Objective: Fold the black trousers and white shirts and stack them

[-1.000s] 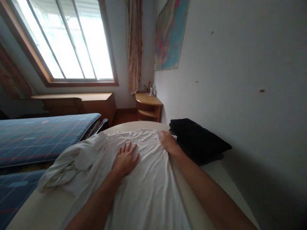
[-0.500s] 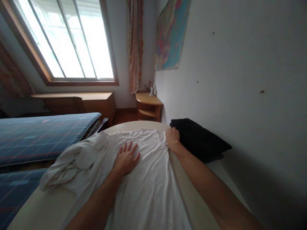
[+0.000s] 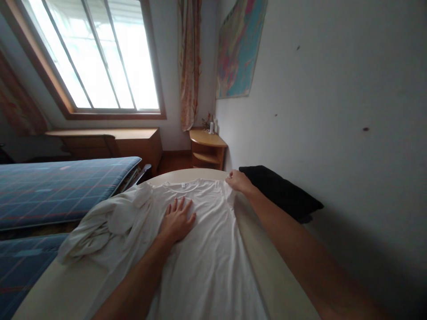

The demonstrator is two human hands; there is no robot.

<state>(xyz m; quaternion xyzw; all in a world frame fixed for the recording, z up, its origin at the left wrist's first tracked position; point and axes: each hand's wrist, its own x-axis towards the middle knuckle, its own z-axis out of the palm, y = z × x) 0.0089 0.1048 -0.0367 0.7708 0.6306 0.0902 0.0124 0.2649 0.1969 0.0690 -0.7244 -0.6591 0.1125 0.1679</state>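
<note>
The right grip [image 3: 237,181] is clamped on the sleeve [image 3: 230,196] of the white shirt [image 3: 207,258], which lies spread on the counter [image 3: 267,258] beneath both grips; the left grip [image 3: 177,221] rests palm-down, splayed apart, on the shirt's front; black cloth [image 3: 282,191] lies just right of the right grip.

No text can be read: the neck label [image 3: 183,185] of the white shirt [image 3: 207,249] is too small, and the dark marks [image 3: 228,18] edging the colourful wall poster [image 3: 240,55] are blurred.
</note>
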